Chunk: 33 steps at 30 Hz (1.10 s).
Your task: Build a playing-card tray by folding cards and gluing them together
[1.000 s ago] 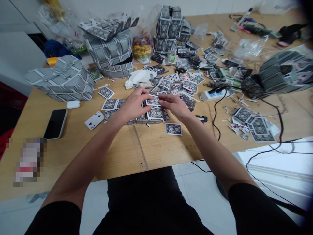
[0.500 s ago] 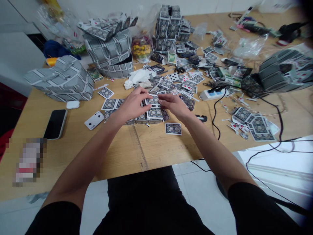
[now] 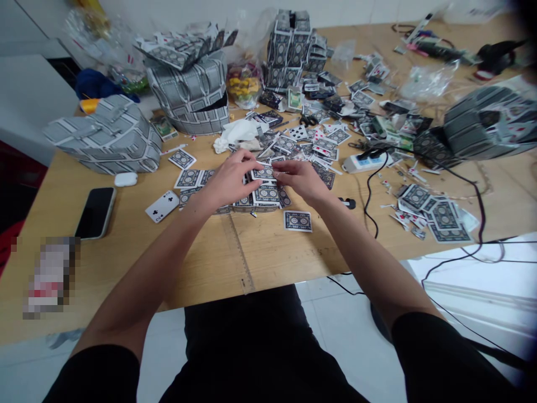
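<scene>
My left hand and my right hand meet over a joined sheet of face-down playing cards lying flat on the wooden table. Both pinch the same card at the sheet's far edge, fingertips almost touching. A single face-down card lies just in front of my right wrist. A face-up club card rests to the left of the sheet.
A black phone and white earbud case lie at left. Curved shells built from cards stand at the back left, another at the right. Scissors, a power strip, black cables and scattered cards crowd the far side.
My right hand has shifted slightly toward the left hand on the card; little else has moved.
</scene>
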Motion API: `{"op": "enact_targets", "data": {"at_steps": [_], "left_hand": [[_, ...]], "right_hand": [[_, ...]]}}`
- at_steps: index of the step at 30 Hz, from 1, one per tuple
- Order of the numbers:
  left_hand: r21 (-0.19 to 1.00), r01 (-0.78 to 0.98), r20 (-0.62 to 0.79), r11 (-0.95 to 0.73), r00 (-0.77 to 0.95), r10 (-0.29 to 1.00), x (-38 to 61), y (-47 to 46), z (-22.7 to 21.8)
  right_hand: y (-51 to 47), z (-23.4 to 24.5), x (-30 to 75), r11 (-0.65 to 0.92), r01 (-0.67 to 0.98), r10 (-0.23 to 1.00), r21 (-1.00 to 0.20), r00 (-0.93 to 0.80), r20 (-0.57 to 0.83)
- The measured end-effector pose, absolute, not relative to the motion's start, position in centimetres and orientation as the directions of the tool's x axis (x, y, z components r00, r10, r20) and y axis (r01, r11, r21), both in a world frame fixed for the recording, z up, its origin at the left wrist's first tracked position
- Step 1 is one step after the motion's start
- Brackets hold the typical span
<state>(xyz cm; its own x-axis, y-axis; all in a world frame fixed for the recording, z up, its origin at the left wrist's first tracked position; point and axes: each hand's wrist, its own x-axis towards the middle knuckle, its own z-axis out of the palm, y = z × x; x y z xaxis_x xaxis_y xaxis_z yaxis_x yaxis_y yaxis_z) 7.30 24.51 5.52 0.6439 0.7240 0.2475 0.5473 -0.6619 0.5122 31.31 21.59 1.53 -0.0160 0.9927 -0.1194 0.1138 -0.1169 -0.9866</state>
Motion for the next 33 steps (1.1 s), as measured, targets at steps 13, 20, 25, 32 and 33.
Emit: {"op": "enact_targets", "data": {"at_steps": [13, 20, 25, 32, 33], "left_hand": [[0.512, 0.547, 0.248, -0.663, 0.645, 0.723, 7.3, 24.3, 5.3], [0.513, 0.559, 0.238, -0.651, 0.636, 0.734, 7.6, 24.2, 5.2], [0.520, 0.552, 0.226, -0.651, 0.646, 0.729, 7.6, 24.2, 5.2], [0.509, 0.550, 0.214, -0.662, 0.664, 0.716, 7.7, 24.2, 5.1], [0.506, 0.549, 0.213, -0.665, 0.668, 0.713, 7.8, 24.3, 5.0]], "right_hand": [[20.3, 2.9, 31.1, -0.146, 0.249, 0.989, -0.957, 0.016, -0.146], [20.3, 1.9, 31.3, -0.139, 0.319, 0.990, -0.937, 0.049, -0.130], [20.5, 1.7, 31.3, -0.140, 0.363, 0.990, -0.921, 0.056, -0.129], [20.8, 2.0, 31.4, -0.187, 0.301, 0.982, -0.935, 0.030, -0.187], [20.9, 1.9, 31.5, -0.188, 0.305, 0.982, -0.934, 0.031, -0.187]]}}
